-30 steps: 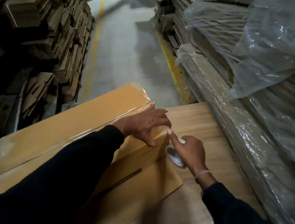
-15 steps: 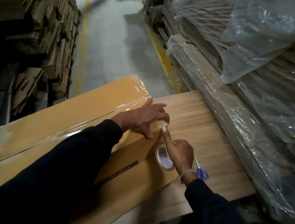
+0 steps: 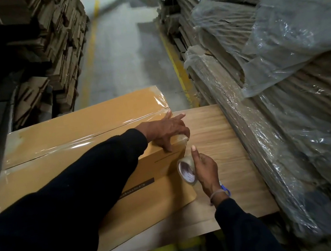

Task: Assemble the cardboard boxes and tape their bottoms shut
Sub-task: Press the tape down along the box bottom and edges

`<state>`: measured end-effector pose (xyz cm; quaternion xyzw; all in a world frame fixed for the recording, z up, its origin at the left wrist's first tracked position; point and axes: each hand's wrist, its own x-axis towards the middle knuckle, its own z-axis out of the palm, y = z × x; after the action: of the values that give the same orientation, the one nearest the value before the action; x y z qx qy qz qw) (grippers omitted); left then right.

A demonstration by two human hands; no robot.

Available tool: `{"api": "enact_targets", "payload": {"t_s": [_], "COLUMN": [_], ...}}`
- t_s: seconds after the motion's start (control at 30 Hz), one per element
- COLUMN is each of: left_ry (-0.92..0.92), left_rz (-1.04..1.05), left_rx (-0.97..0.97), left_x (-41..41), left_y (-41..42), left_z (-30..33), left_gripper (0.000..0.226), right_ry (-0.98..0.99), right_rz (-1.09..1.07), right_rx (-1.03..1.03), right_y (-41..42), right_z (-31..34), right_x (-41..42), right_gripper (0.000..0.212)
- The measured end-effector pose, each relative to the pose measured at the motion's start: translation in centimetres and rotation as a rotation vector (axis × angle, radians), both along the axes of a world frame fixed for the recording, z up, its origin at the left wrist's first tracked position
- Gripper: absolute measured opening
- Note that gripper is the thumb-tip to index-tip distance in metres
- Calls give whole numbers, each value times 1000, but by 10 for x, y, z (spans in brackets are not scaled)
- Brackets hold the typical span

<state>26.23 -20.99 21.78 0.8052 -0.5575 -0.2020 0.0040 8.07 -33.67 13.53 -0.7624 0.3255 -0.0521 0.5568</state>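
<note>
Both hands meet at box (image 3: 81, 135) corner; right hand (image 3: 206, 169) grips tape roll (image 3: 186, 171).

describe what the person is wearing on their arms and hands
Both arms are in long black sleeves down to the wrists. The left hand and right hand are bare, with no gloves. A thin pale band circles the right wrist just above the cuff.

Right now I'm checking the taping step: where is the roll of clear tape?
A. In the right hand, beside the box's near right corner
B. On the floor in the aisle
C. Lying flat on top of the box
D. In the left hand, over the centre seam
A: the right hand holds the tape roll beside the cardboard box corner, while the left hand presses the tape end there.
</note>
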Motion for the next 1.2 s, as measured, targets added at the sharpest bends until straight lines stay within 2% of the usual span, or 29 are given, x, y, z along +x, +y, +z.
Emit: {"api": "enact_targets", "payload": {"t_s": [0.13, 0.2, 0.3, 0.37, 0.43, 0.5, 0.63, 0.73, 0.8, 0.93, 1.0, 1.1, 1.2], "left_ry": [-181, -252, -364, -397, -368, -294, 220, 578, 707, 767, 808, 845, 833], "left_rz": [133, 319, 613, 831, 1015, 1189, 1517, 1464, 1424, 1402, 1400, 1422, 1425], "left_rx": [-81, -303, -759, -916, -959, -962, -961, -1067, -1152, -1208, -1212, -1214, -1208], "left_x": [-23, -56, -124, -163, -182, -186, -183, -175, -169, -168, -168, -166, -166], "left_y": [13, 23, 27, 17, -2, -21, -42, -43, -42, -37, -36, -38, -42], "left_z": [-14, -28, -59, -74, -73, -71, -81, -95, -97, -96, -99, -102, -103], "left_gripper": [95, 96, 70, 43, 31, 33, 62, 54, 40, 27, 21, 16, 12], "right_ry": [-72, -79, -53, -35, -14, -11, 11, 14, 19, 24, 46, 154, 292], "right_rz": [35, 66, 168, 282, 343, 386, 398, 426, 428, 344, 258, 168, 167], "right_rx": [351, 441, 471, 477, 488, 499, 536, 585, 615, 626, 560, 382, 141], "right_y": [-12, -21, -37, -46, -52, -57, -62, -65, -68, -86, -107, -143, -165], "right_z": [1, 3, -7, -12, -13, -14, -24, -33, -36, -42, -53, -76, -96], "right_x": [-14, -21, -21, -18, -17, -15, -9, -4, 1, 6, 4, -6, -22], "right_gripper": [34, 28, 32, 28, 30, 33, 31, 30, 27, 14, 12, 20, 28]}}
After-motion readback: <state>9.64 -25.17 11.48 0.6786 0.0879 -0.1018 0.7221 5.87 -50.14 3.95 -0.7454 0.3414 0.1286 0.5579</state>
